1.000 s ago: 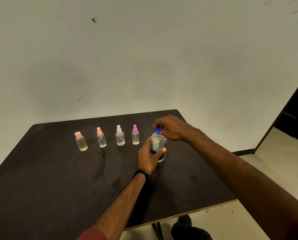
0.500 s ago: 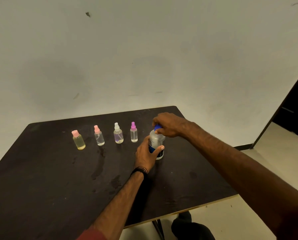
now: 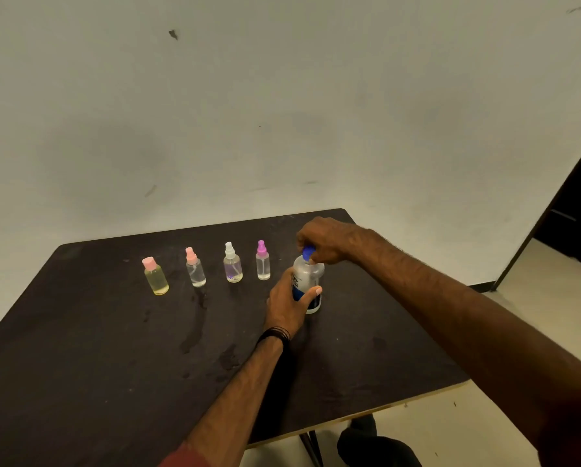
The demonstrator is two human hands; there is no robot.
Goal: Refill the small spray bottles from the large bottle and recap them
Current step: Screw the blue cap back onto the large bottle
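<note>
My left hand [image 3: 286, 306] grips the large bottle [image 3: 308, 277], which stands upright on the dark tabletop [image 3: 80, 365]; my right hand [image 3: 326, 239] pinches its blue cap [image 3: 307, 253] from above; four small spray bottles [image 3: 232, 267] stand capped in a row to the left, apart from it

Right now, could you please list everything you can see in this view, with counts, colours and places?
Small spray bottles: 4, in a row at the table's far side; yellowish with pink cap, clear with pink sprayer, clear with white sprayer, clear with purple sprayer.
Large bottle: 1, clear, blue label, right of the row.
Blue cap: 1, on the large bottle.
Table: 1, dark.
Wall: pale, behind.
Left hand: grips the large bottle.
Right hand: pinches the blue cap.
</note>
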